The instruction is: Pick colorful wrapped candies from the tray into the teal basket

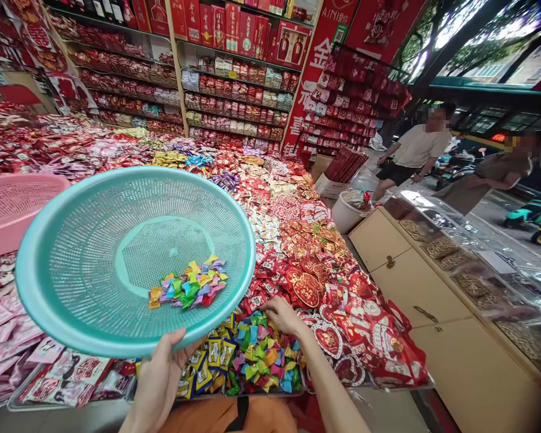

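A large turquoise mesh basket point(171, 234) is tilted toward me, with a small heap of colourful wrapped candies point(192, 285) in its lower right part. My left hand point(165, 364) grips the near rim, thumb on top and the other fingers mostly hidden underneath. Just right of the basket, my right hand point(282, 314) is at the back edge of a tray of loose bright-wrapped candies point(265, 355). Its fingers are bent down and held close together; whatever lies under them is hidden. Yellow-and-blue wrapped candies point(214, 355) lie between my hands.
A pink basket point(13, 207) stands at the left. Red heart-shaped packets point(329, 334) cover the display to the right. Beige cabinets point(415, 288) with clear-covered bins form the right side. Packed shelves point(238, 78) stand behind. Two people point(415, 144) are beyond, at the right.
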Demonstrator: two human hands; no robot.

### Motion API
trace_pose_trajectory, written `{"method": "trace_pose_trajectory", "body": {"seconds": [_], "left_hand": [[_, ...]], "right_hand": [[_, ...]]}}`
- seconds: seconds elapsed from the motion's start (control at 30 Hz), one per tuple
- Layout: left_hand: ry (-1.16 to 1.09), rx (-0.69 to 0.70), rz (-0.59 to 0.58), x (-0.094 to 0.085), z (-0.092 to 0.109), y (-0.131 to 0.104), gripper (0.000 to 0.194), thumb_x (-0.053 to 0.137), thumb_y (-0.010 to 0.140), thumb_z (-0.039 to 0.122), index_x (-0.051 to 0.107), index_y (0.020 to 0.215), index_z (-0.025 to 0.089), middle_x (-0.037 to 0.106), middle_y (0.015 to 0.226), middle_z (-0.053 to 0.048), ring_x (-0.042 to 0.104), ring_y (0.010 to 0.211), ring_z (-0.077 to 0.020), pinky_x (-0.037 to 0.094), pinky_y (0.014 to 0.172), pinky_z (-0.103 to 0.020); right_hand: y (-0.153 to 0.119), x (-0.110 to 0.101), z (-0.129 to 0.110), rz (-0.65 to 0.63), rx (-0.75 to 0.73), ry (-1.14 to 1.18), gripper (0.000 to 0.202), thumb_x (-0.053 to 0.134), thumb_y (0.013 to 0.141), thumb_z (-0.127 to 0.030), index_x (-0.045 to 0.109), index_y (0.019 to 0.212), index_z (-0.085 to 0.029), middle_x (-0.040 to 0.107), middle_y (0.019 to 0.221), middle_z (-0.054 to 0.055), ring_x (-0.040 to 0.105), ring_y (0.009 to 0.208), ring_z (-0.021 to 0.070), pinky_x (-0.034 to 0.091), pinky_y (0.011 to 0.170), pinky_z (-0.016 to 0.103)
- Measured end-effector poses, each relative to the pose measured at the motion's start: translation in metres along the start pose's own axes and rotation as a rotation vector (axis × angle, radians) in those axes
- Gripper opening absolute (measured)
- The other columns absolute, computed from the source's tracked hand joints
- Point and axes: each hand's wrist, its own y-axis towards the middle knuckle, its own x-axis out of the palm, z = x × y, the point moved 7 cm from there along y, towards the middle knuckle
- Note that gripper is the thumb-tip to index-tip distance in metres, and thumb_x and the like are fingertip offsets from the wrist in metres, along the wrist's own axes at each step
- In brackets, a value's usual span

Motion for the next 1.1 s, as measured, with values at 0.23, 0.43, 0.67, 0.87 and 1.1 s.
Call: {"method": "trace_pose_trajectory", "body": {"seconds": [0.23, 0.43, 0.67, 0.87, 1.1], "left_hand": [[-0.018, -0.025, -0.006, 0.0, -0.008, -0.004, 0.046, 0.07, 0.053, 0.007, 0.071, 0.097, 0.016, 0.074, 0.101, -0.005, 0.065, 0.104, -0.0311, 0.058, 0.08, -0.039], [-0.033, -0.01, 0.016, -0.005, -0.01, -0.008, 0.05, 0.07, 0.052, 0.005, 0.071, 0.1, 0.018, 0.074, 0.101, -0.003, 0.064, 0.106, -0.03, 0.057, 0.082, -0.038], [-0.053, -0.045, 0.031, -0.003, -0.011, -0.009, 0.055, 0.07, 0.051, 0.006, 0.07, 0.105, 0.017, 0.075, 0.099, -0.003, 0.064, 0.106, -0.0302, 0.056, 0.084, -0.04], [-0.017, -0.062, 0.014, -0.003, -0.013, -0.01, 0.054, 0.072, 0.05, 0.007, 0.07, 0.103, 0.017, 0.075, 0.097, -0.003, 0.064, 0.106, -0.0301, 0.055, 0.085, -0.038], [0.0, -0.064, 0.004, -0.005, -0.026, -0.004, 0.039, 0.074, 0.049, 0.01, 0.072, 0.088, 0.017, 0.074, 0.091, -0.005, 0.065, 0.104, -0.0315, 0.055, 0.084, -0.041]], "right_hand": [[-0.002, -0.003, -0.005, 0.034, -0.006, 0.066, 0.019, 0.056, 0.082, -0.016, 0.072, 0.089, -0.022, 0.06, 0.091, 0.005, 0.054, 0.096, 0.0215, 0.04, 0.085, 0.032], [-0.008, -0.007, -0.006, 0.044, -0.067, 0.167, 0.015, 0.053, 0.082, -0.016, 0.068, 0.084, -0.019, 0.061, 0.089, 0.005, 0.055, 0.091, 0.0203, 0.041, 0.083, 0.032], [-0.027, -0.027, -0.02, 0.099, -0.115, 0.28, 0.017, 0.049, 0.088, -0.025, 0.065, 0.086, -0.02, 0.062, 0.091, 0.005, 0.055, 0.089, 0.0203, 0.043, 0.083, 0.034], [-0.045, -0.058, -0.042, 0.204, -0.133, 0.31, 0.017, 0.05, 0.09, -0.031, 0.064, 0.087, -0.021, 0.06, 0.091, 0.004, 0.055, 0.089, 0.0198, 0.044, 0.083, 0.035], [-0.066, -0.127, -0.093, 0.412, -0.263, 0.4, 0.019, 0.048, 0.093, -0.033, 0.063, 0.09, -0.022, 0.062, 0.092, 0.004, 0.057, 0.088, 0.0179, 0.045, 0.079, 0.031]]}}
